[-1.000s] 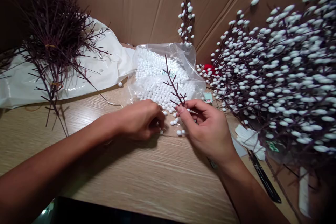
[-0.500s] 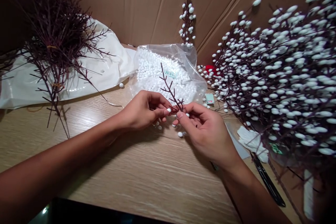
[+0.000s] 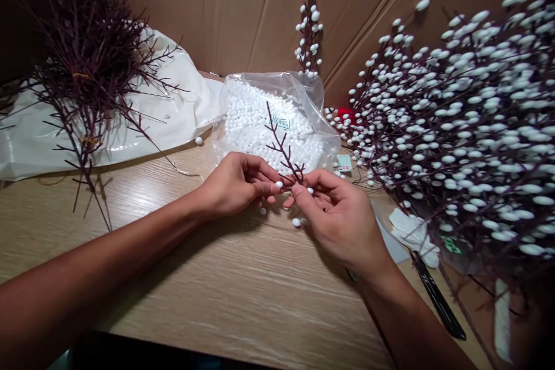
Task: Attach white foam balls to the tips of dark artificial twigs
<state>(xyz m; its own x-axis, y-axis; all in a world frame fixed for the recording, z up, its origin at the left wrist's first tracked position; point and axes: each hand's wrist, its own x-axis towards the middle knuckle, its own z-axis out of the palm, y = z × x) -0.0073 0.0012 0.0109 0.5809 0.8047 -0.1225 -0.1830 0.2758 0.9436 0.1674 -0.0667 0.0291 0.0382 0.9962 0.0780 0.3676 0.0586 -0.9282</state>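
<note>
A dark brown artificial twig [image 3: 281,147] rises from between my hands, its upper side shoots bare. My right hand [image 3: 342,217] is closed, thumb and fingers pinching the twig near its lower part. My left hand [image 3: 243,185] is closed too, with a small white foam berry [image 3: 278,184] between thumb and fingertip, close beside a lower shoot of the twig. Another white berry [image 3: 310,191] shows at my right fingers. Loose white berries [image 3: 296,222] lie on the table just under my hands. Behind them sits a clear plastic bag [image 3: 318,98] full of white berries.
Bare brown twigs [image 3: 87,52] lie bundled on a white plastic sheet [image 3: 173,121] at left. Many berry-tipped branches [image 3: 468,127] fill the right side. A black-handled cutter [image 3: 437,298] and crumpled white tissue [image 3: 414,231] lie near my right forearm. A cardboard wall [image 3: 243,11] stands behind.
The hands and twig hold nearly the same pose. The white berry in my left fingers stays by the shoot. The whole view has shifted slightly.
</note>
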